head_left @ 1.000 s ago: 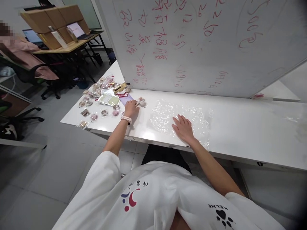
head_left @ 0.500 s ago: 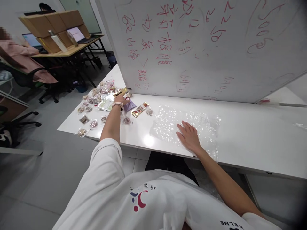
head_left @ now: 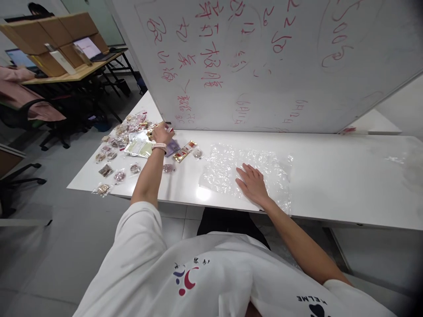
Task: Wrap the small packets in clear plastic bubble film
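Note:
My left hand (head_left: 161, 133) reaches out to the far left part of the table, over a cluster of small wrapped snacks (head_left: 127, 127). Its fingers curl downward, and a bit of red and white shows at their tips. What they hold I cannot make out. Close by lie a purple packet (head_left: 172, 148), a pale green and white packet (head_left: 140, 147) and a gold and red sachet (head_left: 185, 151). My right hand (head_left: 253, 184) rests flat, fingers apart, on a clear sheet of bubble wrap (head_left: 221, 169).
A whiteboard (head_left: 224, 66) with red writing stands along the back of the white table (head_left: 330, 176). One round wrapped snack (head_left: 103, 189) lies at the table's front left edge. Beyond, a person in a pink sleeve (head_left: 13, 75) sits at a desk with cardboard boxes (head_left: 66, 35).
The view has shifted a little to the right. My left hand has drawn its fingers in over the gold packets beside the purple one. My right hand stays on the bubble wrap.

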### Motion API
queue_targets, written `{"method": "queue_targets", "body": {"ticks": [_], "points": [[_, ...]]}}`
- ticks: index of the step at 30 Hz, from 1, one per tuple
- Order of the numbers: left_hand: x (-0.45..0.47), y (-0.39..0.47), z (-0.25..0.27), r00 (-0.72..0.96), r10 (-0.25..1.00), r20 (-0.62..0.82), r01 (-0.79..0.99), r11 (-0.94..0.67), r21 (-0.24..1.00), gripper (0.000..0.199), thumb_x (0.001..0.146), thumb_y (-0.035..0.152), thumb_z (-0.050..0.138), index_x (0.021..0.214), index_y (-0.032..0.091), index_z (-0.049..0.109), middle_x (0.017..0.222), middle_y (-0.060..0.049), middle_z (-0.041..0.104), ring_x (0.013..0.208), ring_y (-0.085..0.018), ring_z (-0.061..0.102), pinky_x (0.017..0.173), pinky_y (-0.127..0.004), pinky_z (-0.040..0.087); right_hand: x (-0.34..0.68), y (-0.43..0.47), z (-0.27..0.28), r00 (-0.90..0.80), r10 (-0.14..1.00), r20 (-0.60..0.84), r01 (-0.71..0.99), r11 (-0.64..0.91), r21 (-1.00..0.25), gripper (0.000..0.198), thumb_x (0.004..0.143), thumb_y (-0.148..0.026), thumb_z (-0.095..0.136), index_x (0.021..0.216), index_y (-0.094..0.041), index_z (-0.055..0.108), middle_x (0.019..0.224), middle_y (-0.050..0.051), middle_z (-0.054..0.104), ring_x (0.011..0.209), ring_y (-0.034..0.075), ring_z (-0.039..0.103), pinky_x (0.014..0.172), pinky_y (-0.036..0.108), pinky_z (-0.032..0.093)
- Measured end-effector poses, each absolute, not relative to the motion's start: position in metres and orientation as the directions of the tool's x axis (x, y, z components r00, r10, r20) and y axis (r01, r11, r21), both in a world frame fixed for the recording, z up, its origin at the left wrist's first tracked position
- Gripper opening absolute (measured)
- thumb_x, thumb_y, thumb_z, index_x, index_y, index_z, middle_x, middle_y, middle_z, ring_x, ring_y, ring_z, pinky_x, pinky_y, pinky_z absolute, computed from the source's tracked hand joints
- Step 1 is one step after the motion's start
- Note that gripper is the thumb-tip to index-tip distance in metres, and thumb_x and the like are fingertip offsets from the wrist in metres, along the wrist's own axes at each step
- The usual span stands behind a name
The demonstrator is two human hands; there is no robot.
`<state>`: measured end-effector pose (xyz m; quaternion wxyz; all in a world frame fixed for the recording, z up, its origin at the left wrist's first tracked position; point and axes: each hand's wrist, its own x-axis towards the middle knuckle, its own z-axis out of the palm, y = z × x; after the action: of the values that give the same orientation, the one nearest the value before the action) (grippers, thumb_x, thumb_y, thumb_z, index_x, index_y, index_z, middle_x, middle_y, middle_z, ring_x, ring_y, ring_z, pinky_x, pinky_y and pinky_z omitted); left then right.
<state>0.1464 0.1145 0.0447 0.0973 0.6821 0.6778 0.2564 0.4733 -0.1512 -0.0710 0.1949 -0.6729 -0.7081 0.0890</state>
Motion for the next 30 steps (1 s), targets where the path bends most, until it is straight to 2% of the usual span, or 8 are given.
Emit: {"method": "queue_targets", "body": {"ticks": [2,4,9,13,18,21,24,30], "points": [[0.178,0.080,0.057,-0.023,0.958,0.287,0.857,-0.129,0.499,0.034,0.082,0.032,0.069,0.112,0.018,0.060,0.113,-0.012,0.058,0.110,-0.030,0.053,0.098,-0.047,0.041,0.476,-0.150,-0.071,0.071,0.979,0.193,0.840,0.046,-0.541,0.057,0.102,-0.053,0.023,0.150,-0.026,0.041,0.159,0.009,0.036,0.147,0.028,0.031,0.120,0.056,0.023],[0.220,0.033,0.057,0.176,0.925,0.337,0.787,-0.338,0.516,0.030,0.084,0.033,0.068,0.112,0.021,0.061,0.112,-0.010,0.057,0.104,-0.027,0.055,0.093,-0.042,0.044,0.479,-0.150,-0.071,0.198,0.955,0.220,0.704,0.017,-0.710,0.059,0.102,-0.056,0.025,0.152,-0.028,0.037,0.158,0.008,0.037,0.146,0.026,0.034,0.119,0.054,0.028],[0.331,-0.084,0.010,0.516,0.830,0.211,0.698,-0.551,0.457,0.028,0.084,0.029,0.069,0.111,0.024,0.061,0.115,-0.010,0.056,0.104,-0.026,0.054,0.087,-0.038,0.046,0.488,-0.155,-0.065,0.362,0.906,0.217,0.397,0.061,-0.916,0.059,0.099,-0.062,0.034,0.147,-0.030,0.045,0.152,0.007,0.047,0.139,0.024,0.045,0.115,0.046,0.038],[0.372,-0.129,-0.023,0.545,0.833,0.101,0.776,-0.546,0.315,0.037,0.087,0.036,0.067,0.119,0.021,0.055,0.117,-0.014,0.054,0.106,-0.032,0.051,0.083,-0.043,0.047,0.509,-0.166,-0.058,0.172,0.969,0.175,0.439,0.084,-0.895,0.054,0.100,-0.059,0.033,0.137,-0.029,0.059,0.139,0.006,0.060,0.127,0.024,0.057,0.110,0.045,0.044],[0.356,-0.150,-0.032,0.680,0.725,0.112,0.657,-0.670,0.345,0.058,0.080,0.038,0.077,0.126,0.020,0.048,0.132,-0.015,0.048,0.111,-0.031,0.050,0.086,-0.044,0.049,0.538,-0.178,-0.056,-0.074,0.982,0.176,0.498,0.189,-0.846,0.046,0.100,-0.053,0.038,0.127,-0.029,0.066,0.129,0.005,0.066,0.119,0.023,0.062,0.104,0.044,0.047],[0.342,-0.147,-0.033,0.761,0.637,0.121,0.555,-0.736,0.388,0.046,0.085,0.027,0.072,0.126,0.023,0.051,0.127,-0.011,0.053,0.108,-0.027,0.053,0.089,-0.041,0.049,0.538,-0.180,-0.057,-0.064,0.975,0.214,0.501,0.217,-0.838,0.043,0.100,-0.050,0.039,0.124,-0.027,0.067,0.125,0.005,0.068,0.116,0.023,0.063,0.100,0.043,0.049],[0.340,-0.138,-0.032,0.738,0.669,0.090,0.595,-0.708,0.380,0.033,0.089,0.029,0.067,0.119,0.020,0.056,0.111,-0.009,0.059,0.102,-0.025,0.055,0.082,-0.036,0.050,0.528,-0.184,-0.057,0.019,0.977,0.213,0.499,0.176,-0.849,0.043,0.101,-0.049,0.038,0.126,-0.028,0.065,0.127,0.005,0.067,0.116,0.023,0.062,0.100,0.043,0.049],[0.346,-0.130,-0.026,0.743,0.661,0.107,0.618,-0.738,0.270,0.037,0.085,0.036,0.073,0.114,0.018,0.059,0.102,-0.010,0.062,0.102,-0.028,0.055,0.083,-0.040,0.049,0.515,-0.197,-0.059,0.123,0.961,0.247,0.478,0.161,-0.864,0.044,0.100,-0.049,0.040,0.132,-0.027,0.062,0.128,0.007,0.066,0.115,0.023,0.063,0.098,0.043,0.052]]}}
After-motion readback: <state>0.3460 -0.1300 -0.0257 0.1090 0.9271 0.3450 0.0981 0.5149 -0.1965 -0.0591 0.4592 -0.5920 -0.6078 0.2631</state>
